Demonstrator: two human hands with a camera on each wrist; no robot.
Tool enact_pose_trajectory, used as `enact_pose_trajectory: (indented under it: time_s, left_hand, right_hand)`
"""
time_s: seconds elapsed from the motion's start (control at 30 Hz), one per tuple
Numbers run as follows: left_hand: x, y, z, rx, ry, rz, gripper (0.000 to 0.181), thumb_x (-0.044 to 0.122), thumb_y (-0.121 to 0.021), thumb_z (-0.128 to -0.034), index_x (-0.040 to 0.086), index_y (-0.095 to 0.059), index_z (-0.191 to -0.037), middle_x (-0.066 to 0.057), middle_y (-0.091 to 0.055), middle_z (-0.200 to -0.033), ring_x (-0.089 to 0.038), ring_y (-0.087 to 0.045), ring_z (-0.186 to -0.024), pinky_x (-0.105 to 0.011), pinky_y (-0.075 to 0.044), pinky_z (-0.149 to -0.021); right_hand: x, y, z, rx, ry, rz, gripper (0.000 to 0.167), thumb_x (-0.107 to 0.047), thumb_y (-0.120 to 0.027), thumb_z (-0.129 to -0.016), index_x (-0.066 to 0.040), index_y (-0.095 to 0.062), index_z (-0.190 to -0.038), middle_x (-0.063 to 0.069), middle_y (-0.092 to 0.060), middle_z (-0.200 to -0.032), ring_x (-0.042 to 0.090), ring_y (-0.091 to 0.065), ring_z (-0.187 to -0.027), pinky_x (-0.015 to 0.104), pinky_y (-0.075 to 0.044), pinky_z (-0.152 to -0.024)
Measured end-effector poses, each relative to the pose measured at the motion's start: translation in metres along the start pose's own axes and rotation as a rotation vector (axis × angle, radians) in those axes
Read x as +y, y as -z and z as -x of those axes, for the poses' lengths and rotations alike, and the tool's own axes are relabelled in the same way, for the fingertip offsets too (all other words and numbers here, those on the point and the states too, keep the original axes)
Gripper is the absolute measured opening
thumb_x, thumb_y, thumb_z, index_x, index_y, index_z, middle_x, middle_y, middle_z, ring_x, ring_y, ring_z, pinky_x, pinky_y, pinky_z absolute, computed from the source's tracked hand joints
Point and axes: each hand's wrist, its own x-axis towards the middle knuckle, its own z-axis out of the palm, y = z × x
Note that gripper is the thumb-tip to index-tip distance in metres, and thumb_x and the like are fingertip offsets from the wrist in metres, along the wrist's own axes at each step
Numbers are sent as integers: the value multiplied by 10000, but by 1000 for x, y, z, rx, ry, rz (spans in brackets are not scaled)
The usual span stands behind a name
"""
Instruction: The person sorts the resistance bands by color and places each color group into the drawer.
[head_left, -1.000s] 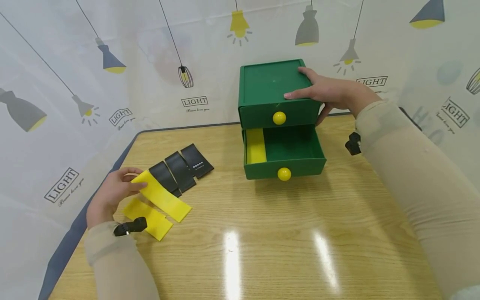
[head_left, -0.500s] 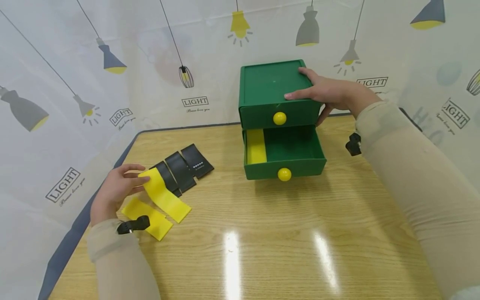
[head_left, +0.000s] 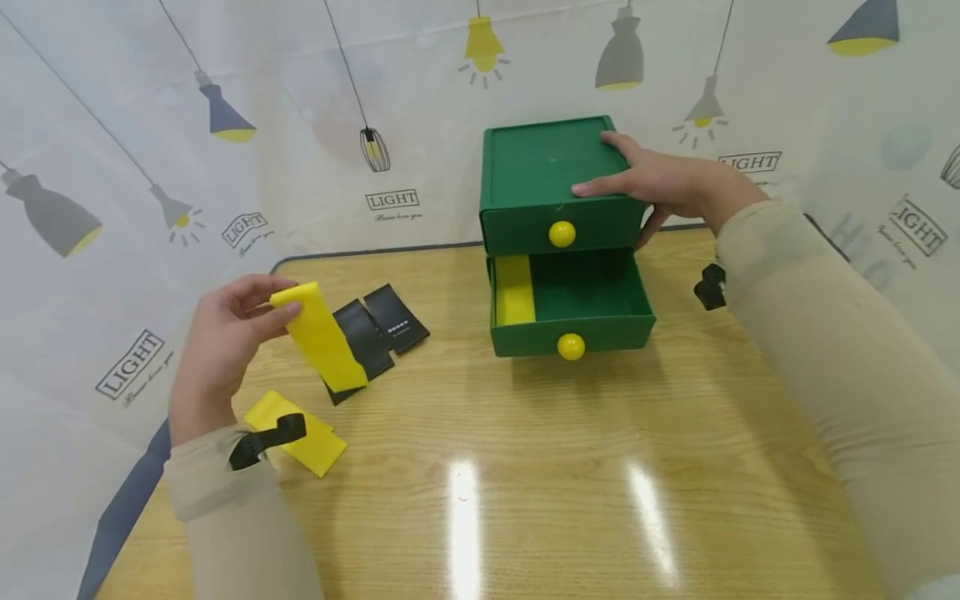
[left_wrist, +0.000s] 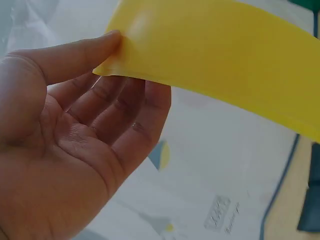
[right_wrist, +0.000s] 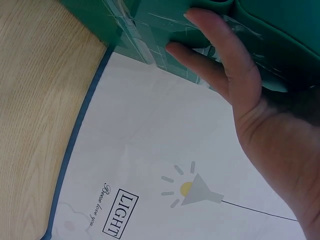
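Note:
My left hand (head_left: 223,346) pinches one end of a yellow strip (head_left: 322,337) between thumb and fingers; the strip slants down in front of dark flat pieces. In the left wrist view, the thumb of the left hand (left_wrist: 75,125) lies on the end of the yellow strip (left_wrist: 215,55). My right hand (head_left: 667,182) rests on the top and right side of a green drawer box (head_left: 551,162), fingers spread and fairly straight. Its lower drawer (head_left: 573,335) is pulled out, with a yellow piece (head_left: 514,292) at its left. The right wrist view shows the right hand (right_wrist: 245,85) against the box's side.
Another flat yellow piece (head_left: 300,435) lies on the wooden table (head_left: 540,500), below the held strip. Black flat pieces (head_left: 396,318) lie side by side left of the box. A lamp-print sheet (head_left: 420,100) stands behind the table and along its sides.
My left hand has risen, lifting the yellow strip, whose far end previously lay on the table. The strip now covers more of the leftmost black piece. My right hand stays on the box.

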Motion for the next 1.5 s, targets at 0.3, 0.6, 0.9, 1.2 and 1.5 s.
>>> enact_pose_trajectory:
  time_s: [0.3, 0.6, 0.9, 1.2, 1.5]
  left_hand:
    - [60, -34, -2, -44, -225, 156, 216, 174, -708, -1034, 58, -711, -1217, 45, -789, -1096, -164, -731, -968, -198, -622, -859]
    - [70, -59, -4, -148, -195, 38, 304, 362, -527, -1119, 95, -658, -1182, 32, -681, -1122, -213, -646, -1029, -206, -571, -938]
    - [71, -63, -4, -159, -230, 94, 186, 285, -565, -1114, 138, -648, -1192, 29, -703, -1138, -223, -648, -1054, -245, -559, -957]
    - [66, -68, -2, -158, -158, 127, 141, 247, -565, -1114, 175, -624, -1219, -14, -677, -1218, -239, -677, -1094, -287, -609, -899]
    - [44, -84, -20, -268, 36, 181, 182, 278, -490, -1143, 207, -539, -1302, -98, -626, -1292, -256, -674, -1061, -363, -636, -857]
  right_hand:
    - [1, 0, 0, 3, -4, -3, 1224, -686, -686, -933, -511, 339, -1578, 30, 288, -1766, 483, -146, -1638, 614, -624, -911]
    - [-1, 0, -1, 4, 4, 2, 1211, -674, -679, -944, -502, 333, -1586, 39, 278, -1769, 486, -151, -1634, 621, -621, -914]
    - [0, 1, -2, 7, 4, 14, 1199, -668, -662, -957, -485, 342, -1587, 44, 284, -1767, 499, -138, -1634, 614, -629, -893]
    - [1, 1, -4, 7, -1, 21, 1198, -668, -661, -957, -482, 340, -1590, 54, 281, -1769, 492, -139, -1635, 599, -637, -878]
    - [0, 1, -1, 6, -1, 10, 1199, -677, -670, -948, -511, 333, -1582, 30, 296, -1763, 488, -129, -1639, 616, -624, -909]
